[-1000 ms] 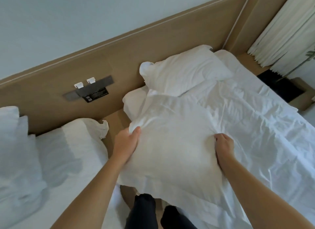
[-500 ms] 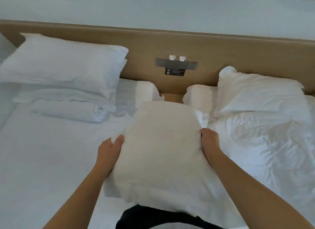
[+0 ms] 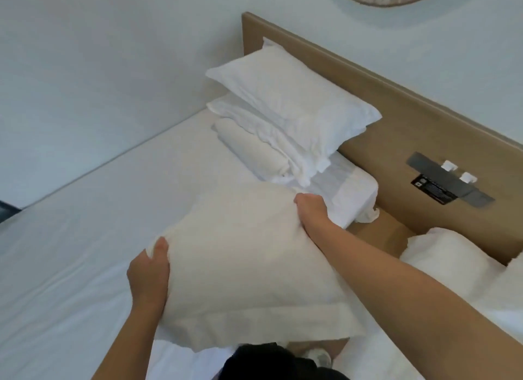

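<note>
**Pillow swings over to the left-hand bed**

Carried leftward in the last half second, the cream pillow point(image 3: 240, 266) has left the gap between the two beds and now hangs over the white sheet of the left-hand bed point(image 3: 85, 252), filling the lower centre of the frame. The left hand point(image 3: 147, 275) grips its near left edge, thumb pressed on top and fingers tucked out of sight beneath. The right hand point(image 3: 311, 212) clutches the far corner, fingers curled tight into the fabric, just in front of the mattress end.

In the upper centre a white pillow point(image 3: 291, 105) leans against the wooden headboard point(image 3: 396, 141), resting on folded linen point(image 3: 252, 150). A grey switch panel point(image 3: 450, 181) sits on the headboard at the right edge. Bedding of the second bed point(image 3: 452, 255) shows at the lower right.
</note>
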`<state>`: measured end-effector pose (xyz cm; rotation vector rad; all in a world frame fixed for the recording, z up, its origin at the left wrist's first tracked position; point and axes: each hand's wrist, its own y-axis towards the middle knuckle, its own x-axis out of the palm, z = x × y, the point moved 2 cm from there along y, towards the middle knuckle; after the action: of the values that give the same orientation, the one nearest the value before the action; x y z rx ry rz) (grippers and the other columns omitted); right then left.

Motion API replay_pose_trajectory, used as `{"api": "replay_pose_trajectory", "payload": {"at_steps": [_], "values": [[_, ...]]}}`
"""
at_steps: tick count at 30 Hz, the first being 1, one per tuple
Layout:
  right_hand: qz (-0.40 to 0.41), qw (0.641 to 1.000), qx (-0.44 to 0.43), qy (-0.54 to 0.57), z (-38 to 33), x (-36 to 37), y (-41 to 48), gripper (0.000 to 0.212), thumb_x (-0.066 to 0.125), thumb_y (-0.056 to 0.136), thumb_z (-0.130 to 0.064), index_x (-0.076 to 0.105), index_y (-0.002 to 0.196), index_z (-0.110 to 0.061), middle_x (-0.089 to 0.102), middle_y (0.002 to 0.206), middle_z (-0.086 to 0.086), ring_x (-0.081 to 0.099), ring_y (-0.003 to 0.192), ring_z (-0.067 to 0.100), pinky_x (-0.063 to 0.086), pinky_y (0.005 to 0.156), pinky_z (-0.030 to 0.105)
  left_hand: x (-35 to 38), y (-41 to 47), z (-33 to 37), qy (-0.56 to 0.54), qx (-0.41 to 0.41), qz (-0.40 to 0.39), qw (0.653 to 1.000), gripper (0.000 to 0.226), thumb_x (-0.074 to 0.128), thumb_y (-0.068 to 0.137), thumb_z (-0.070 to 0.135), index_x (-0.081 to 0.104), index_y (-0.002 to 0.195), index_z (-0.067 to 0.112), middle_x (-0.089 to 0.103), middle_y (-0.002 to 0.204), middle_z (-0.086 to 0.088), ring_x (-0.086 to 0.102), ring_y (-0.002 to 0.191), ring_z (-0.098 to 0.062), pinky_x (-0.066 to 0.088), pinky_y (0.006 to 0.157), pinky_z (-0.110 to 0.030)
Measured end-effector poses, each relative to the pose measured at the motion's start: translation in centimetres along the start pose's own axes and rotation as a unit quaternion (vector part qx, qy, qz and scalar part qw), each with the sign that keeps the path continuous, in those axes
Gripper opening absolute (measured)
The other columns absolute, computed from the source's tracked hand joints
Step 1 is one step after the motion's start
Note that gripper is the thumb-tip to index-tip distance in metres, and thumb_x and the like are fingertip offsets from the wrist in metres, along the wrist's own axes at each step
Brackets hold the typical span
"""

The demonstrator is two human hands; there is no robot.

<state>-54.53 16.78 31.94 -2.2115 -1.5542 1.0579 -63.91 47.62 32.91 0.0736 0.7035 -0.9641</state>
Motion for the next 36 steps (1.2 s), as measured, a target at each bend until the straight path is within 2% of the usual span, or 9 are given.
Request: {"api": "replay_pose_trajectory", "payload": {"at_steps": [6,9,11,13,15,17,21,30,36], "values": [[-0.062,0.986,-0.116,-0.099,-9.6,6.1,0.3,0.018,0.045,0.090,-0.011,0.047,0.072,-0.012,0.046,0.068,0.000,0.041,0.059,0.019,0.028,0.052,0.029,-2.9,1.5,-0.3,-0.095,-0.021,0.133,0.986,0.045,0.048,0.096,0.037,0.045,0.060,0.009,0.052,0.064,-0.009,0.051,0.067,-0.031,0.042,0.067,-0.042],[-0.078,0.970,-0.186,-0.133,-11.6,7.0,1.4,0.018,0.041,0.089,-0.011,0.043,0.072,-0.014,0.051,0.071,0.003,0.043,0.059,0.019,0.033,0.055,0.030,-1.6,3.1,-1.1,-0.043,-0.038,0.135,0.989,0.046,0.041,0.095,0.046,0.057,0.082,0.005,0.061,0.083,-0.013,0.059,0.086,-0.036,0.045,0.076,-0.044],[-0.113,0.951,-0.210,-0.196,-11.7,6.7,2.3,0.019,0.039,0.095,-0.018,0.056,0.090,-0.011,0.063,0.093,0.005,0.059,0.080,0.023,0.048,0.073,0.033,0.2,4.4,-2.4,0.091,-0.088,0.063,0.990,0.048,0.039,0.097,0.048,0.051,0.118,0.007,0.058,0.109,-0.012,0.054,0.107,-0.037,0.040,0.087,-0.044],[-0.122,0.908,-0.227,-0.330,-10.4,5.8,2.8,0.033,0.038,0.100,-0.032,0.053,0.124,-0.016,0.057,0.117,0.003,0.056,0.109,0.026,0.044,0.093,0.040,2.1,5.3,-3.5,0.217,-0.115,-0.028,0.969,0.061,0.042,0.096,0.051,0.034,0.139,0.010,0.046,0.135,-0.016,0.043,0.126,-0.037,0.031,0.101,-0.052],[-0.095,0.848,-0.254,-0.456,-7.6,4.2,3.2,0.045,0.034,0.102,-0.042,0.039,0.142,-0.023,0.050,0.135,0.004,0.046,0.125,0.028,0.035,0.101,0.044,4.1,5.6,-3.6,0.291,-0.094,-0.066,0.950,0.066,0.043,0.096,0.050,0.026,0.146,0.011,0.036,0.146,-0.015,0.034,0.135,-0.035,0.023,0.108,-0.057],[-0.077,0.820,-0.260,-0.504,-3.7,2.0,3.5,0.051,0.032,0.102,-0.046,0.030,0.149,-0.026,0.038,0.150,0.005,0.035,0.137,0.028,0.026,0.109,0.049,6.5,5.1,-2.7,0.346,-0.036,-0.084,0.934,0.066,0.042,0.097,0.048,0.024,0.148,0.011,0.031,0.152,-0.013,0.028,0.139,-0.033,0.019,0.111,-0.060],[-0.064,0.829,-0.179,-0.525,4.0,-4.8,5.1,0.053,0.028,0.102,-0.050,0.022,0.151,-0.030,0.020,0.160,0.002,0.017,0.147,0.026,0.013,0.116,0.053,13.3,3.0,1.2,0.426,0.080,-0.159,0.887,0.064,0.036,0.099,0.046,0.017,0.152,0.015,0.020,0.158,-0.011,0.015,0.146,-0.029,0.009,0.112,-0.062],[0.074,0.900,0.078,-0.423,19.6,-27.8,6.3,0.055,0.030,0.100,-0.056,0.029,0.148,-0.029,0.032,0.156,0.000,0.031,0.142,0.026,0.022,0.115,0.052,36.2,-10.2,13.5,0.491,0.355,-0.288,0.742,0.064,0.035,0.099,0.046,0.016,0.153,0.019,0.017,0.160,-0.007,0.012,0.147,-0.027,0.009,0.114,-0.063],[0.161,0.931,0.216,-0.245,30.4,-40.9,4.1,0.052,0.034,0.101,-0.048,0.029,0.148,-0.025,0.041,0.149,0.003,0.039,0.136,0.026,0.031,0.108,0.047,50.5,-26.3,18.7,0.516,0.515,-0.354,0.587,0.061,0.028,0.099,0.052,0.016,0.152,0.025,0.015,0.161,-0.004,0.011,0.148,-0.027,0.008,0.115,-0.062]]}}
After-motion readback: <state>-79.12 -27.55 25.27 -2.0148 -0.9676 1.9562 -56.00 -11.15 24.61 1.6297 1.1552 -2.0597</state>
